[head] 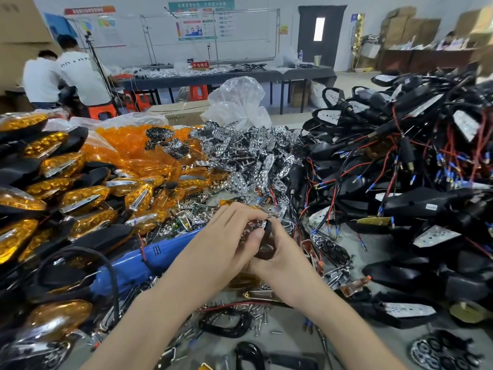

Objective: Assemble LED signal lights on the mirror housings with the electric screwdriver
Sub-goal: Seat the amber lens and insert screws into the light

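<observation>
Both my hands meet over the middle of the table. My right hand (277,260) grips a black mirror housing (266,249) from below. My left hand (226,236) curls over its top and pinches a chrome LED reflector piece (253,227) against it. The blue electric screwdriver (138,265) lies on the table left of my hands, its black cable (106,265) looping towards me. Loose screws (256,313) are scattered under my forearms.
Finished housings with amber lenses (66,198) are stacked at left. Loose amber lenses (133,148) and chrome reflectors (248,156) fill the middle back. A heap of black wired housings (400,169) covers the right. Two people (64,73) work at far left.
</observation>
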A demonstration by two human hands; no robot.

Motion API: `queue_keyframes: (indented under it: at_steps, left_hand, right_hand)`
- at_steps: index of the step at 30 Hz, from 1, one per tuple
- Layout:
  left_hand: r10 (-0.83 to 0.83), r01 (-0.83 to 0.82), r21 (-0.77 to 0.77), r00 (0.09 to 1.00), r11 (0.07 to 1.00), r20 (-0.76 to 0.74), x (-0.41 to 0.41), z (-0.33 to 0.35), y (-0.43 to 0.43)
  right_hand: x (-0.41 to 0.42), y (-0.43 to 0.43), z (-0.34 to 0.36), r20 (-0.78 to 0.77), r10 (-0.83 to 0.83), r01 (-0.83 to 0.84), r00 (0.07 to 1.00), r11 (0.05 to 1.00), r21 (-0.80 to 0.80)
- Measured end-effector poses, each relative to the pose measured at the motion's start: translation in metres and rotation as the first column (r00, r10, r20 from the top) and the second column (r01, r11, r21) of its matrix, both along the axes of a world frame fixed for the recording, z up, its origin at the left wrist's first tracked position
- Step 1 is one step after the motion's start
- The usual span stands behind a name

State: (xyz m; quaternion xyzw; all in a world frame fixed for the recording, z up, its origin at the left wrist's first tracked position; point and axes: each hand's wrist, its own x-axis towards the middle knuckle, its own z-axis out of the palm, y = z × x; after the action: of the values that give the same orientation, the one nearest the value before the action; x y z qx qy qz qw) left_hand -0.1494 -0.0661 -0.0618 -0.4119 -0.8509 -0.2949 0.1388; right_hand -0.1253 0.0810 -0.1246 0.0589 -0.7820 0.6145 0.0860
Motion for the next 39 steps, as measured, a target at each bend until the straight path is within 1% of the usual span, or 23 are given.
queue_keyframes:
  at_steps: [4,6,8,10,14,16,18,21,26,32,34,39]
  left_hand:
    - [0.008,-0.009,-0.027,0.999,1.0,-0.034,-0.002,0.006,-0.002]
    - [0.036,-0.042,-0.067,0.996,0.997,-0.078,-0.002,0.009,-0.002]
    - [0.061,-0.071,-0.112,0.994,0.991,-0.09,-0.002,0.011,-0.004]
    - [0.055,-0.061,-0.137,0.997,0.989,-0.05,-0.004,0.011,-0.006]
    - [-0.018,0.034,-0.18,0.996,0.983,0.091,-0.012,0.011,-0.012]
    - [-0.052,0.079,-0.145,0.981,0.986,0.185,-0.015,0.012,-0.013]
    - [-0.074,0.105,-0.126,0.971,0.986,0.228,-0.016,0.014,-0.014]
    - [-0.09,0.128,-0.184,0.975,0.974,0.204,-0.015,0.017,-0.01]
    - [-0.111,0.156,-0.228,0.974,0.961,0.198,-0.016,0.02,-0.005]
    - [-0.114,0.16,-0.302,0.98,0.94,0.162,-0.017,0.023,0.0]
    - [-0.107,0.14,-0.347,0.988,0.927,0.113,-0.017,0.023,0.0]
    - [-0.136,0.068,-0.502,0.986,0.862,-0.101,-0.018,0.027,0.004]
  right_hand:
    - [0.001,0.002,0.002,0.021,0.016,-0.015,1.0,0.999,-0.039]
    - [0.002,0.003,0.004,0.033,0.028,-0.026,0.999,0.998,-0.049]
    - [0.004,0.003,0.006,0.045,0.032,-0.03,0.998,0.998,-0.048]
    - [0.005,0.003,0.007,0.053,0.023,-0.021,0.998,0.999,-0.033]
    - [0.004,0.003,0.008,0.059,0.014,-0.009,0.998,0.997,-0.079]
    - [0.003,0.002,0.008,0.06,0.023,-0.015,0.998,0.992,-0.127]
    - [0.003,0.001,0.008,0.059,0.032,-0.022,0.998,0.986,-0.168]
    - [0.002,0.001,0.006,0.052,0.025,-0.015,0.998,0.983,-0.186]
    - [-0.003,0.002,0.003,0.044,0.022,-0.013,0.999,0.98,-0.2]
    - [-0.006,0.005,0.0,0.031,0.028,-0.023,0.999,0.985,-0.171]
    - [-0.006,0.006,0.0,0.038,0.025,-0.019,0.999,0.986,-0.168]
    - [-0.003,0.008,0.003,0.05,0.015,-0.009,0.999,0.993,-0.115]
